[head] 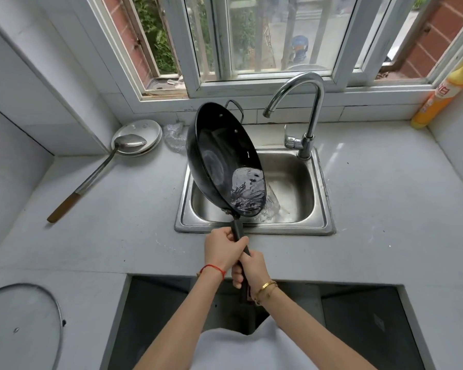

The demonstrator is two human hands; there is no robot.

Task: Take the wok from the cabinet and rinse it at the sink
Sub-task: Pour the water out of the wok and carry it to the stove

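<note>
**A:** Nearest the camera, both hands wrap the long black handle of the black round metal wok point(219, 161): the left hand point(223, 249), a red cord at its wrist, grips higher up; the right hand point(249, 268), gold bangles at its wrist, is curled tight just below it. The wok is tipped steeply over the square stainless-steel sink point(318, 225), and water pooled at its low edge is spilling over the rim into the basin.

**B:** What could go wrong from here?

**A:** My reading: the pour runs close to the sink's front rim, so a faster tilt could send water onto the pale grey desk point(385, 196). Wet palms on a heavy, steeply held wok could also let it twist or drop against the steel.

**B:** And farther back?

**A:** To the left, a steel ladle with a wooden grip point(102, 169) rests its bowl on stacked metal plates point(147, 132); behind the sink stands the curved chrome tap point(308, 113), with no stream visible from it. A yellow and orange bottle point(444, 94) stands at far right.

**B:** Anything unclear?

**A:** The handle's end is lost in the dark opening below. A glass lid point(24, 324) is cut off at the left edge, and the crumpled silvery thing behind the wok is hard to identify.
</note>
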